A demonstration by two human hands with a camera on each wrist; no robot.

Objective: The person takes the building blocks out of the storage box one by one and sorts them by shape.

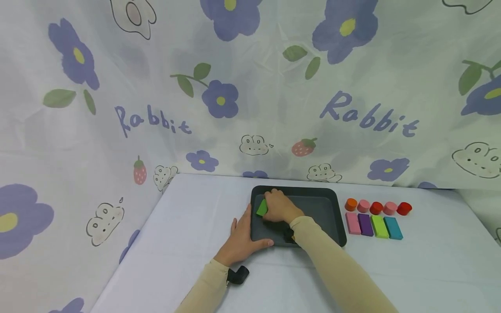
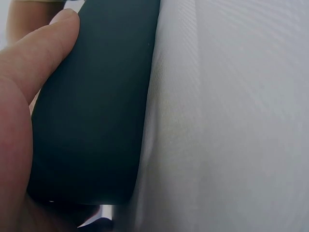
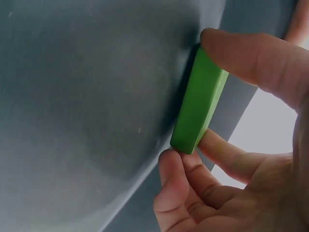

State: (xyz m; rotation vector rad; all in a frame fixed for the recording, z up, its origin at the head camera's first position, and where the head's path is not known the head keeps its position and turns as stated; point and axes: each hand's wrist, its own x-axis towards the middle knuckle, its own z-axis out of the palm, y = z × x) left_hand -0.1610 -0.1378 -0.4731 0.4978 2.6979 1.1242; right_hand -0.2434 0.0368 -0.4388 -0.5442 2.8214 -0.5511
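A dark grey rectangular tray [image 1: 318, 213] with low walls lies on the white-covered table. My right hand [image 1: 279, 207] reaches into its left part and pinches a bright green rectangular block [image 3: 195, 104] between the thumb and the fingers at its lower end. The block is close against the tray's inner wall in the right wrist view. At the front left corner of the tray, my left hand [image 1: 240, 241] lies with straight fingers along the left side and thumb stretched along the front rim. In the left wrist view that thumb [image 2: 46, 48] rests against the tray's dark outer wall [image 2: 96, 111].
Right of the tray stands a row of several orange, pink and red cylinders [image 1: 376, 208]. In front of them lie a pink block [image 1: 353, 223], a purple block [image 1: 365, 224], a lime block [image 1: 379, 226] and a teal block [image 1: 393, 228]. A patterned cloth backdrop [image 1: 258, 108] hangs behind.
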